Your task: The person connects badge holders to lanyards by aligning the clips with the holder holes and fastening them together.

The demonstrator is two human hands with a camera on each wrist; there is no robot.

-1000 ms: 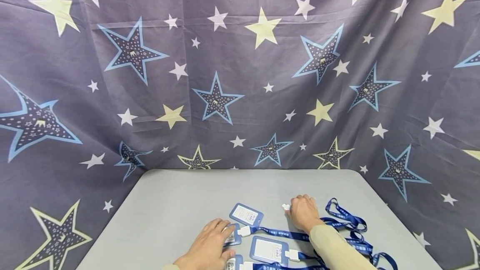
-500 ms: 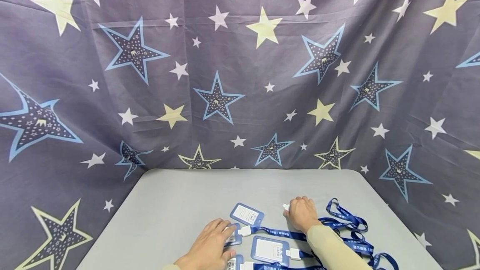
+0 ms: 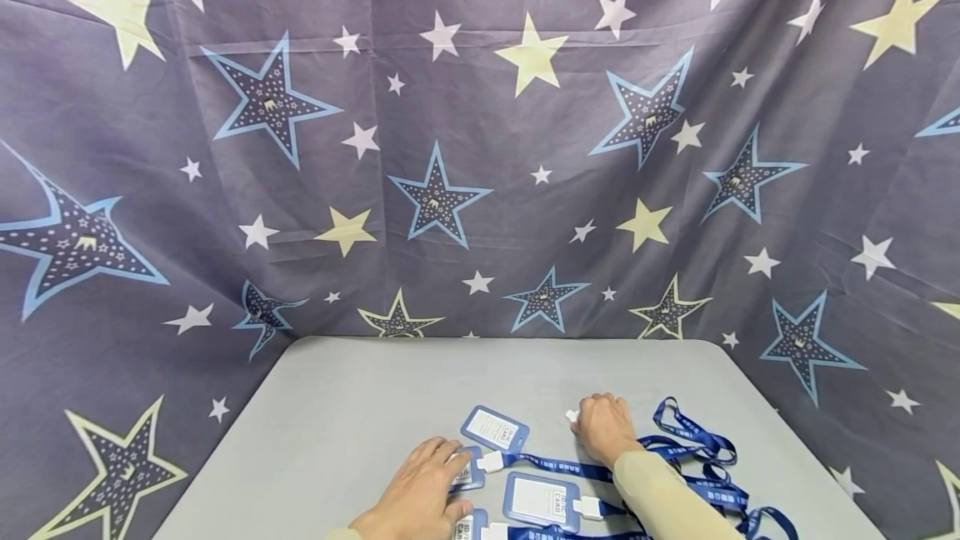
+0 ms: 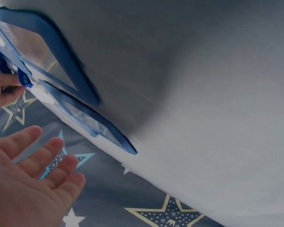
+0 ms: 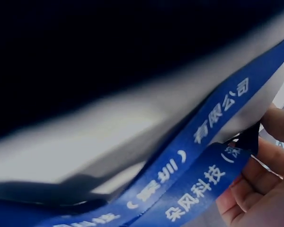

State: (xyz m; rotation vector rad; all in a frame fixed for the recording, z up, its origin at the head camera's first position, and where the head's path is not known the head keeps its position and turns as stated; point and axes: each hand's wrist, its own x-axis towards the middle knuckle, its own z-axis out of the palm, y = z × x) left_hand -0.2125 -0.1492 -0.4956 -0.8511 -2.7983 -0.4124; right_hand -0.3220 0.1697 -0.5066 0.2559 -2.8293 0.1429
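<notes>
My right hand (image 3: 606,429) pinches a blue lanyard (image 5: 203,123) with white lettering, above the right half of the table. A white clip (image 3: 572,416) pokes out left of its curled fingers. My left hand (image 3: 420,486) has loosely extended fingers and holds nothing. In the head view it overlaps a blue-framed card holder (image 3: 471,473) and the corner of another card holder (image 3: 467,527) nearer the front. Beyond its fingertips lies a tilted card holder (image 3: 495,429). To the right sits a larger-looking card holder (image 3: 528,500) with a white clip. Left-hand fingers (image 4: 52,151) appear spread in the left wrist view.
Blue lanyard straps (image 3: 697,444) lie in loose loops and folds at the right, partly under the right forearm (image 3: 667,494). The light grey table (image 3: 337,398) reaches back to a dark curtain (image 3: 480,273) printed with stars, which also hangs along both sides.
My right hand has shifted very slightly toward the front and still grips the lanyard. The left hand and the card holders keep their places; the head view has drifted a touch.
</notes>
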